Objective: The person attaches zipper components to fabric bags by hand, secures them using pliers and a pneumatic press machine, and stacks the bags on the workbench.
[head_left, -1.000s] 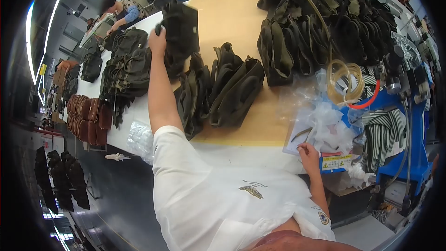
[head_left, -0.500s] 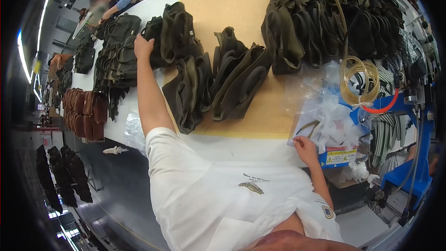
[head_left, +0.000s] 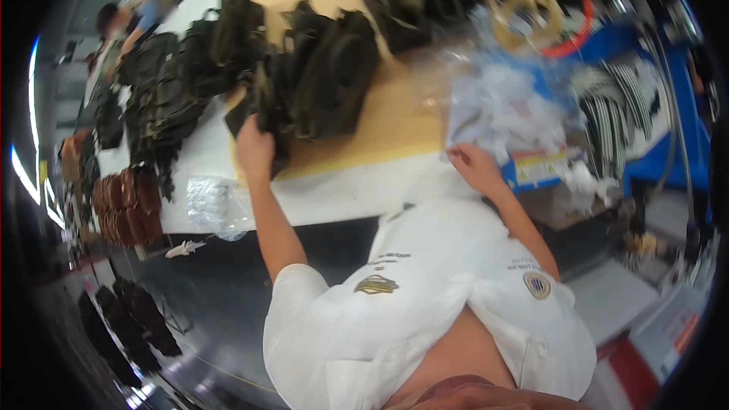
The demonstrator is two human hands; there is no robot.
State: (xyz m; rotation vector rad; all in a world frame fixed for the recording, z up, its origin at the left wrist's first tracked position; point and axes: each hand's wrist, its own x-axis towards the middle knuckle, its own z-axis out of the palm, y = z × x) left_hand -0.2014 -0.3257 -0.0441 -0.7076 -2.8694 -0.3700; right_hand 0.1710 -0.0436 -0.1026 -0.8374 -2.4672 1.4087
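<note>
My left hand [head_left: 255, 146] is at the near left end of a group of dark olive fabric bags [head_left: 334, 80], its fingers closed on the edge of the nearest dark olive bag [head_left: 267, 102]. Motion blur hides the exact grip. My right hand [head_left: 474, 167] rests at the table's front edge with curled fingers pressed together, beside crumpled clear plastic [head_left: 505, 106]. Whatever it pinches, if anything, is too small to see.
More dark bags [head_left: 159, 95] stand at the left, and others [head_left: 395, 0] at the back right. Brown bags [head_left: 125, 205] and a plastic-wrapped bundle [head_left: 209, 205] lie left. Blue equipment [head_left: 668, 137], coiled hose [head_left: 524, 15] and striped fabric [head_left: 615, 114] are right. A person [head_left: 137, 26] works far left.
My left hand has come back toward me from the farther bags to the nearest one. My right hand stays by the plastic. The whole view has shifted and blurred.
</note>
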